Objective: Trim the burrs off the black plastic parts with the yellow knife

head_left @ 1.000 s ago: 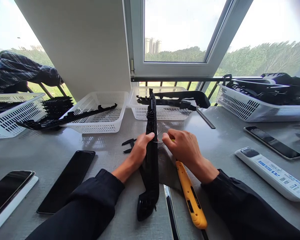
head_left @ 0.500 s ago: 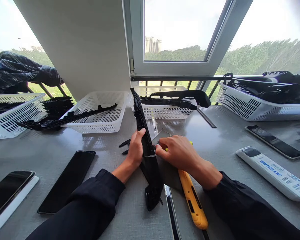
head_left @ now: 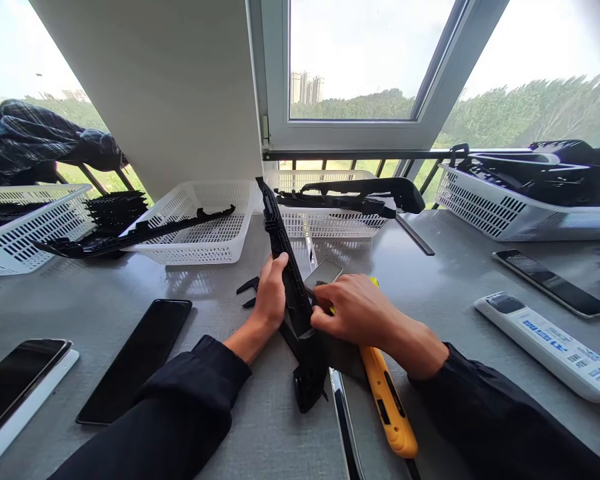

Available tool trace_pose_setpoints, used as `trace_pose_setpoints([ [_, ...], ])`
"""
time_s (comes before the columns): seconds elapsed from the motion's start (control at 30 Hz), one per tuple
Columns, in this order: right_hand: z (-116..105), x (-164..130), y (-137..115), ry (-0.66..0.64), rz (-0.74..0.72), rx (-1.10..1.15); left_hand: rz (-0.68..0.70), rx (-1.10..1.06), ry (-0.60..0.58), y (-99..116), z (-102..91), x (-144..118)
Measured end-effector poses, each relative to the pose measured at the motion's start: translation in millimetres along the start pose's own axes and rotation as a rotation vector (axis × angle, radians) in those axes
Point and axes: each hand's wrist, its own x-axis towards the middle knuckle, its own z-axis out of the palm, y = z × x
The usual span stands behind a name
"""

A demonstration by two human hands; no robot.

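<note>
In the left fingers [head_left: 280, 263], a black part [head_left: 294, 293]

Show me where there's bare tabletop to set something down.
Free tabletop lies between the right hand and the white labelled device, between the caliper and the black phone left of it, and between the left sleeve and the chrome-edged strip. It is crowded around the left hand and right hand: black plastic part, orange-handled tool, chrome-edged strip.
</note>
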Motion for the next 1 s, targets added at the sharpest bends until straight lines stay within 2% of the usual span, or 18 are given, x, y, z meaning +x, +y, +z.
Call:
trace_pose_setpoints([
  [0.13,1,0,1,0.117,0.03,0.035,0.066,0.051,-0.026,6,4.7,-4],
  [0.3,1,1,3,0.22,0.067,-0.001,0.166,0.197,-0.175,14,10.8,-12],
  [0.7,-2,1,1,0.078,0.119,0.0,0.151,0.228,-0.177,15,10.6,-13],
  [0.83,-3,-1,-2,0.03,0.063,-0.023,0.156,0.229,-0.133,16,9.9,-13],
  [0.93,-2,-2,-2,0.045,0.037,0.022,0.162,0.226,-0.12,16,9.9,-13],
  [1.0,-1,-1,-1,0.101,0.065,0.067,0.173,0.214,-0.144,16,10.4,-13],
])
